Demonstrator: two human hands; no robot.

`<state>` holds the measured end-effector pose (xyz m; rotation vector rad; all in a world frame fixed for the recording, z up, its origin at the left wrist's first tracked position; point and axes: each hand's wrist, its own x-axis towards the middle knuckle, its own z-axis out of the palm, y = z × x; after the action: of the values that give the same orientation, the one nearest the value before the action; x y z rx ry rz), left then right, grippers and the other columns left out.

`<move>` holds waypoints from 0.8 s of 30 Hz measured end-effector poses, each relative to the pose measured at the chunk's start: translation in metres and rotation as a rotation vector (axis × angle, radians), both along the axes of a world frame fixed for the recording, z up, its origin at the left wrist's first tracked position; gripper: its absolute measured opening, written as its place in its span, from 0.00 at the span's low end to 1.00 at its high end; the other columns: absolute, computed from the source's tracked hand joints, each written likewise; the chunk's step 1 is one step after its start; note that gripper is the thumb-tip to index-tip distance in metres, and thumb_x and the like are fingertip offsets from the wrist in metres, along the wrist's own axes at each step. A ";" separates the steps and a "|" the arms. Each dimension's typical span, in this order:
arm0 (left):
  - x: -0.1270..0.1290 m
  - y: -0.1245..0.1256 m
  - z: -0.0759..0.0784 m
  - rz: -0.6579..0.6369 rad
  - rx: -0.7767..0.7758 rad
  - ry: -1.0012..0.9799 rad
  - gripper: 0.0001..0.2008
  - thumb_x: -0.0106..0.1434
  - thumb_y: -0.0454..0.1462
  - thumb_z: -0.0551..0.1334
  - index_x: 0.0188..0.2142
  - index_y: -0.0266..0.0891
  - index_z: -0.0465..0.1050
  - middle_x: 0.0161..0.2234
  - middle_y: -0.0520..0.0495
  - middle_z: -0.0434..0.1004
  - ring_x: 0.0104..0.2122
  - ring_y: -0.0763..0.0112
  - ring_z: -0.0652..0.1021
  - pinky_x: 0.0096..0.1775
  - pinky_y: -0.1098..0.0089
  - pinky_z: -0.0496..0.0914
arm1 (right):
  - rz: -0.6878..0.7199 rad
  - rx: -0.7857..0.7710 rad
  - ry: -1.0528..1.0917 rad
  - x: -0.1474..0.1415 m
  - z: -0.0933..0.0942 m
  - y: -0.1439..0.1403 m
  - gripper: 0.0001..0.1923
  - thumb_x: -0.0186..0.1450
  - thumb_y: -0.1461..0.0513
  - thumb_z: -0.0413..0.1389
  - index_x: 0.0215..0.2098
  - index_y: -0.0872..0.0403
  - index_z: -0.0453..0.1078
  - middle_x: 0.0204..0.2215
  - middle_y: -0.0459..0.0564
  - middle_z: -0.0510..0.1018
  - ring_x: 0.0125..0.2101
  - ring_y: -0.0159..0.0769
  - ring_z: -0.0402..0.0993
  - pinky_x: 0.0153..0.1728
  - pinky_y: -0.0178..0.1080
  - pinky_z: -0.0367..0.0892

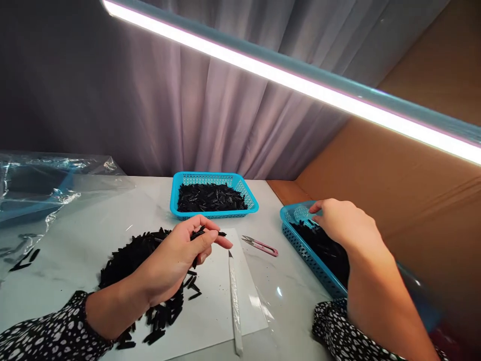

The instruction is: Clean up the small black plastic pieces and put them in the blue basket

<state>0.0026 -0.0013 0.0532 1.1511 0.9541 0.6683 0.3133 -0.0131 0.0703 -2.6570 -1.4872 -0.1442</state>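
Head view, black pieces (197, 233) clasped in curled left grip (191, 245), right grip (343, 221) above basket (305, 254), hold unclear

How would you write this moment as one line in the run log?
left hand: holds black pieces | right hand: at right basket, grip unclear | knife: partly on white sheet | pink snips: beside sheet

This looks like a small workshop corner for handwork; whether it is inside a home cannot be told. A strip lamp (285, 78) hangs low over a table (289, 311), with a curtain (210, 110) at 12 o'clock and a brown wall (417, 175) at 3. Snips (263, 247) and a knife (235, 306) lie near 6, a heap of black pieces (122, 263) at 8.
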 end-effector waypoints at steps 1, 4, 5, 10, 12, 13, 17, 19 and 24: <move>0.001 -0.001 0.000 -0.001 0.001 -0.007 0.07 0.64 0.40 0.62 0.37 0.38 0.68 0.36 0.47 0.82 0.23 0.78 0.57 0.29 0.69 0.52 | 0.028 0.028 0.016 -0.006 0.000 0.000 0.08 0.61 0.63 0.59 0.35 0.52 0.81 0.29 0.58 0.80 0.28 0.46 0.74 0.25 0.40 0.58; 0.002 -0.002 -0.001 0.027 0.003 -0.028 0.07 0.62 0.39 0.63 0.36 0.37 0.69 0.32 0.50 0.80 0.22 0.79 0.56 0.28 0.69 0.51 | 0.346 0.223 0.278 -0.042 -0.002 -0.001 0.12 0.66 0.56 0.55 0.31 0.51 0.78 0.21 0.48 0.74 0.23 0.37 0.67 0.24 0.37 0.58; 0.003 -0.002 -0.002 0.038 0.007 -0.036 0.07 0.62 0.38 0.64 0.36 0.37 0.70 0.30 0.51 0.78 0.22 0.79 0.56 0.28 0.69 0.50 | 0.504 0.285 0.415 -0.057 -0.004 -0.002 0.14 0.66 0.54 0.55 0.30 0.51 0.78 0.18 0.45 0.70 0.21 0.34 0.64 0.24 0.36 0.57; 0.001 -0.002 -0.007 0.071 0.014 -0.095 0.09 0.60 0.40 0.66 0.33 0.36 0.71 0.28 0.52 0.74 0.22 0.80 0.56 0.27 0.70 0.49 | 0.881 0.365 0.837 -0.121 -0.025 -0.011 0.12 0.63 0.54 0.60 0.39 0.52 0.80 0.16 0.37 0.53 0.18 0.29 0.49 0.20 0.35 0.50; 0.001 -0.002 -0.008 0.078 0.012 -0.105 0.09 0.59 0.39 0.66 0.33 0.36 0.71 0.27 0.53 0.74 0.22 0.80 0.57 0.27 0.70 0.49 | 0.878 0.406 0.898 -0.132 -0.034 -0.012 0.11 0.64 0.56 0.59 0.39 0.52 0.80 0.17 0.37 0.52 0.19 0.29 0.47 0.20 0.35 0.48; 0.001 -0.002 -0.009 0.082 0.013 -0.104 0.09 0.59 0.39 0.66 0.32 0.36 0.71 0.26 0.53 0.73 0.22 0.80 0.56 0.27 0.70 0.49 | 0.862 0.430 0.920 -0.135 -0.037 -0.012 0.10 0.64 0.57 0.59 0.38 0.53 0.80 0.17 0.37 0.52 0.19 0.29 0.47 0.20 0.35 0.48; 0.001 -0.001 -0.009 0.111 0.053 -0.076 0.08 0.58 0.38 0.66 0.34 0.36 0.72 0.26 0.54 0.74 0.21 0.80 0.56 0.27 0.70 0.49 | 0.806 0.507 0.990 -0.136 -0.044 -0.010 0.09 0.62 0.59 0.60 0.36 0.55 0.80 0.16 0.37 0.51 0.19 0.29 0.46 0.20 0.35 0.47; 0.002 0.000 -0.009 0.123 0.090 -0.058 0.08 0.59 0.38 0.66 0.35 0.37 0.73 0.26 0.54 0.74 0.22 0.80 0.56 0.28 0.70 0.51 | 0.795 0.525 1.023 -0.136 -0.044 -0.010 0.09 0.62 0.59 0.60 0.36 0.55 0.80 0.16 0.37 0.51 0.18 0.29 0.45 0.20 0.35 0.46; 0.002 0.001 -0.007 0.149 0.177 -0.021 0.04 0.59 0.37 0.66 0.32 0.38 0.74 0.25 0.55 0.74 0.24 0.78 0.60 0.30 0.70 0.55 | 0.780 0.573 1.055 -0.138 -0.046 -0.014 0.08 0.62 0.59 0.61 0.34 0.55 0.80 0.15 0.37 0.53 0.18 0.29 0.46 0.19 0.35 0.46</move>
<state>0.0050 -0.0002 0.0458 1.2333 0.9845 0.8973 0.1758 -0.0267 0.0245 -1.1850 -1.5463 0.6587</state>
